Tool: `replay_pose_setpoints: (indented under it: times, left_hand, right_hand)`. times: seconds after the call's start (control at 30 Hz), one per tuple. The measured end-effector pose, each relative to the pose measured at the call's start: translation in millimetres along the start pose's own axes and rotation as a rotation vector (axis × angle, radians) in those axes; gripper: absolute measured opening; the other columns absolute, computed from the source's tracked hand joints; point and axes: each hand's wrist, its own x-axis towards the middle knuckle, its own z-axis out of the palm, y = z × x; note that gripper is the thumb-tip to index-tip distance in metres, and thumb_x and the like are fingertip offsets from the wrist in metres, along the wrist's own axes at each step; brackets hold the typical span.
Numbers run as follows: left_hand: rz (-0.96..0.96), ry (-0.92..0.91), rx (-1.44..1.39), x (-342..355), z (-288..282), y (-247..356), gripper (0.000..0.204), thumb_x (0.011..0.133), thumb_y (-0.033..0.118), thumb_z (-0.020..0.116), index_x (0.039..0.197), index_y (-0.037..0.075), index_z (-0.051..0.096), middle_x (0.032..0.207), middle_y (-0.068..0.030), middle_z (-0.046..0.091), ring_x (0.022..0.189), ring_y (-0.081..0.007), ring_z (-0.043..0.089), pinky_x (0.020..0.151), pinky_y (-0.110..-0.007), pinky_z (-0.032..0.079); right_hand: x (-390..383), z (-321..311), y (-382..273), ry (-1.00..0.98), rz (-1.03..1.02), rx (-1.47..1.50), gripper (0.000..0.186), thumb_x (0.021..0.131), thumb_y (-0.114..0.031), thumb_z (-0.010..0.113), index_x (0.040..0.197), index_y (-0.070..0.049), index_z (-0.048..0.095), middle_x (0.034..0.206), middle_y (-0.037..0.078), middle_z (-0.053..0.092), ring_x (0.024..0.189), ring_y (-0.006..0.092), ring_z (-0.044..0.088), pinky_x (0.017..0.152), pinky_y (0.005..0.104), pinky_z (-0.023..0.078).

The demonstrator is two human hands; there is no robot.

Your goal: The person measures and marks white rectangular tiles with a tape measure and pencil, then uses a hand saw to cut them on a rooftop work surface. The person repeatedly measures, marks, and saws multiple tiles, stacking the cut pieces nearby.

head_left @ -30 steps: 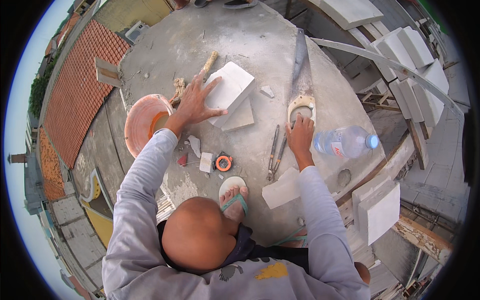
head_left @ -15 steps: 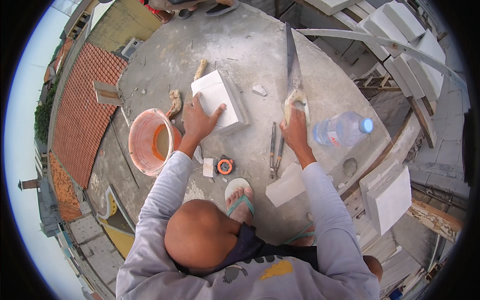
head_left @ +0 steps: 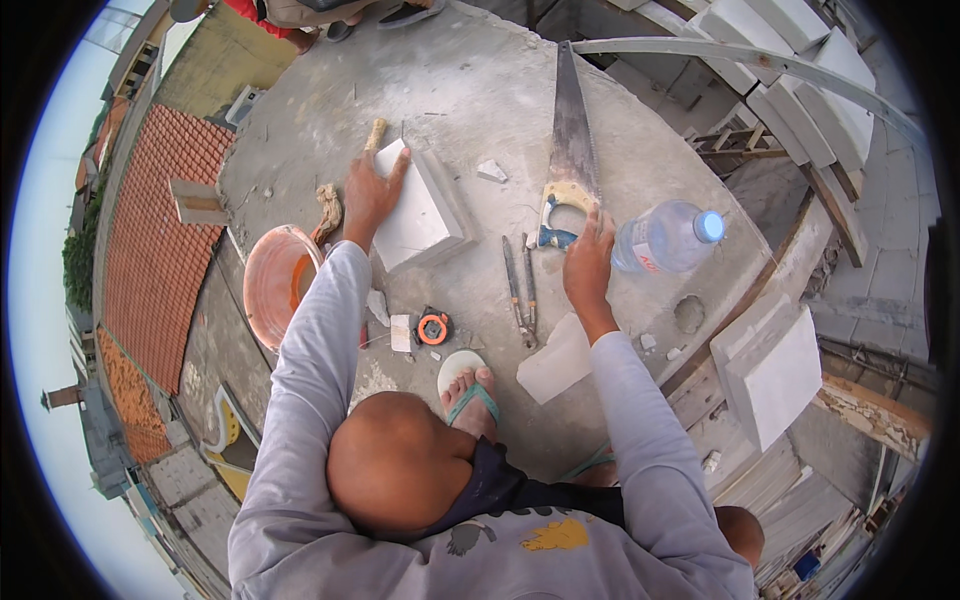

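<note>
My left hand [head_left: 370, 195] grips the far left edge of a white block [head_left: 425, 220], with the thumb along its top edge and the other fingers partly hidden beyond it. The block appears to rest on more white blocks. A handsaw [head_left: 570, 130] lies flat on the concrete, blade pointing away. Beside its handle is my right hand [head_left: 588, 262], fingertips at the handle's edge and not wrapped round the grip. A clear plastic bottle [head_left: 660, 240] with a blue cap lies just right of that hand. Pincers [head_left: 522, 290] with long handles lie between my arms.
A peach-coloured bucket [head_left: 272, 285] stands left of my left arm. Near my sandalled foot are an orange and black tape measure [head_left: 432, 328] and a white offcut [head_left: 555, 360]. White blocks [head_left: 765, 370] stand at the right, beyond the slab's edge. Another person's feet [head_left: 410, 14] show at the far edge.
My left hand has slid from the block's top to its far edge. The saw has turned from edge-on to flat, and my right hand has come off its grip.
</note>
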Motion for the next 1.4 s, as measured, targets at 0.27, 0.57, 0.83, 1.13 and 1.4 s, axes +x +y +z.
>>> replay_pose_setpoints:
  times: [0.27, 0.57, 0.83, 1.13, 1.4]
  left_hand:
    - [-0.1, 0.028, 0.009, -5, -2, 10, 0.088, 0.099, 0.074, 0.057, 0.142, -0.002, 0.062, 0.133, -0.0338, 0.064, 0.126, -0.0495, 0.063, 0.108, -0.056, 0.05]
    - [-0.152, 0.052, 0.015, -4, 0, 10, 0.078, 0.103, 0.07, 0.055, 0.14, 0.002, 0.064, 0.137, -0.0287, 0.063, 0.131, -0.0479, 0.06, 0.111, -0.055, 0.048]
    - [-0.196, 0.071, 0.037, -4, 1, 11, 0.077, 0.103, 0.071, 0.054, 0.14, 0.005, 0.065, 0.137, -0.027, 0.064, 0.131, -0.0457, 0.061, 0.11, -0.055, 0.048]
    - [-0.192, 0.048, 0.049, 2, 6, 8, 0.077, 0.103, 0.072, 0.053, 0.139, 0.006, 0.067, 0.136, -0.0263, 0.066, 0.131, -0.0459, 0.062, 0.109, -0.054, 0.048]
    - [-0.175, 0.088, 0.082, -2, 8, 18, 0.078, 0.103, 0.072, 0.053, 0.136, 0.003, 0.068, 0.132, -0.0283, 0.066, 0.126, -0.046, 0.063, 0.108, -0.055, 0.048]
  right_hand:
    - [-10, 26, 7, -0.166, -0.257, -0.388, 0.067, 0.096, -0.012, 0.066, 0.159, 0.002, 0.047, 0.157, 0.03, 0.044, 0.147, 0.0478, 0.041, 0.126, 0.0591, 0.029]
    - [26, 19, -17, -0.324, -0.176, -0.023, 0.083, 0.091, -0.013, 0.074, 0.165, -0.004, 0.037, 0.133, 0.024, 0.062, 0.124, 0.0432, 0.061, 0.114, 0.0483, 0.047]
    - [5, -65, -89, 0.051, -0.004, 0.734, 0.061, 0.103, -0.019, 0.066, 0.157, 0.002, 0.049, 0.121, 0.027, 0.076, 0.104, 0.0343, 0.079, 0.089, 0.0419, 0.061]
    - [-83, -63, -114, -0.115, -0.107, 0.902, 0.056, 0.097, -0.012, 0.07, 0.149, 0.006, 0.058, 0.125, 0.029, 0.074, 0.103, 0.0349, 0.08, 0.086, 0.0384, 0.062]
    - [-86, -78, -99, -0.196, -0.186, 0.933, 0.055, 0.096, -0.012, 0.072, 0.147, 0.006, 0.06, 0.103, 0.028, 0.077, 0.082, 0.0309, 0.079, 0.074, 0.039, 0.061]
